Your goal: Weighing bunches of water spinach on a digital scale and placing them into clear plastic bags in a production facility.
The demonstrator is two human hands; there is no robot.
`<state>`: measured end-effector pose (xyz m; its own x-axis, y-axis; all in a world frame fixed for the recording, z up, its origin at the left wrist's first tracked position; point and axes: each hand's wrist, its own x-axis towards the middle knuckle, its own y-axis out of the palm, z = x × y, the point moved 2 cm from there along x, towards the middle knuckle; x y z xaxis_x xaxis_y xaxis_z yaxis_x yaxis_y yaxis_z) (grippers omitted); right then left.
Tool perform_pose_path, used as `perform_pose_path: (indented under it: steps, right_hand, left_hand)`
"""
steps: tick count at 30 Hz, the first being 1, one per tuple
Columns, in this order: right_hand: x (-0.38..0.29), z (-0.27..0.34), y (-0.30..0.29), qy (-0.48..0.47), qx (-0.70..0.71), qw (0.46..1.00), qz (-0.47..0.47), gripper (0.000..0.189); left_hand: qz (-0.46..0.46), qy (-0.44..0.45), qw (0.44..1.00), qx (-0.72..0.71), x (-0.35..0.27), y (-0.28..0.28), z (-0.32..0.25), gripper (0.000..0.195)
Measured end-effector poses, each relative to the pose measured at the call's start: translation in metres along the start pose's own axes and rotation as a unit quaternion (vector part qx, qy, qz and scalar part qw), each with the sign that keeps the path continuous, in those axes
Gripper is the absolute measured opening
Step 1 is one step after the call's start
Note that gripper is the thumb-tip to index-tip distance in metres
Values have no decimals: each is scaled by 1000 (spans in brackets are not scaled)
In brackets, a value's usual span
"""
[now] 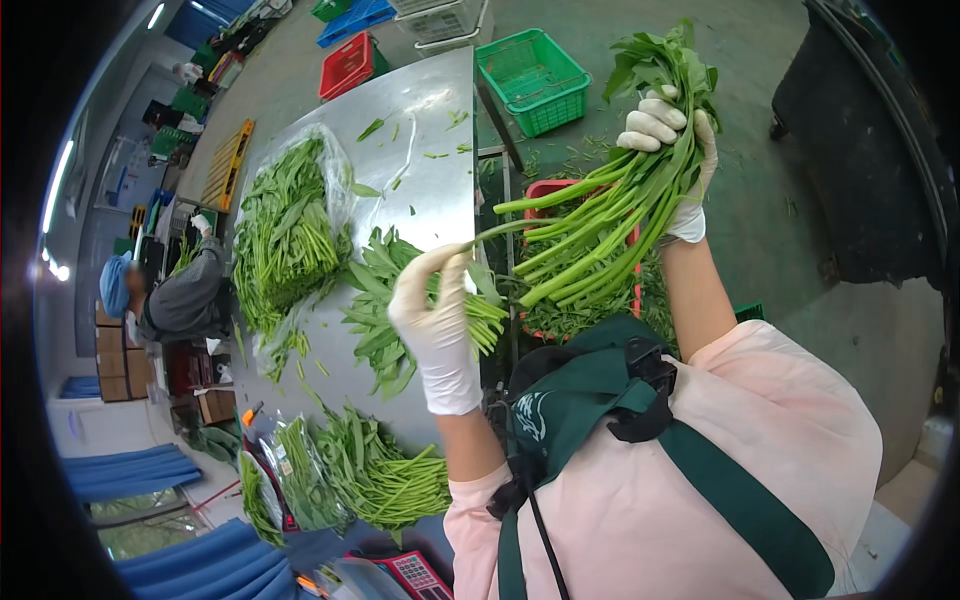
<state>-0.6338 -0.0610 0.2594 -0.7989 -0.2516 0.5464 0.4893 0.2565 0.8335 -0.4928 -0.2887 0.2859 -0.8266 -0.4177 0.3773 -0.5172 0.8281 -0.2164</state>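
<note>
My right hand (667, 154), in a white glove, is closed around the leafy upper part of a bunch of water spinach (592, 232). The cut stem ends point left and down over a red crate (550, 189) filled with green trimmings. With thumb and forefinger, my gloved left hand (439, 322) pinches one thin stalk (502, 231) that stretches toward the bunch. Beneath the left hand, a smaller bunch of greens (382, 315) lies on the steel table (405, 187) near its edge. A large heap of water spinach (289, 225) rests in a clear plastic bag farther across.
Packed greens (304, 465) and a loose bundle (382, 472) lie beside a scale with a keypad (420, 574). On the floor stand a green crate (536, 82), a red crate (349, 67) and a black wheeled bin (862, 142). Another person (180, 292) works across the table.
</note>
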Motion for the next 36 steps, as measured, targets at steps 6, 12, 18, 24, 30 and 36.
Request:
perform_pose_path:
  steps: [6, 12, 18, 24, 30, 36]
  right_hand:
    - [1, 6, 1, 14, 27, 999, -10, 28]
    - [10, -35, 12, 198, 60, 973, -103, 28]
    - [40, -62, 7, 253, -335, 863, -280, 20]
    - [42, -68, 6, 257, -459, 802, -284, 31]
    - [19, 6, -24, 306, -773, 543, -119, 44]
    - [-44, -28, -13, 107, -768, 605, -182, 26]
  left_hand:
    - [84, -58, 876, 471, -7, -30, 60, 70]
    - [271, -56, 961, 22, 21, 20, 19, 88]
    - [429, -214, 827, -295, -22, 58, 26, 103]
    - [312, -273, 891, -186, -42, 79, 28, 56]
    - [265, -256, 808, -460, -37, 46, 40, 46]
    - [207, -262, 832, -443, -35, 70, 48, 38]
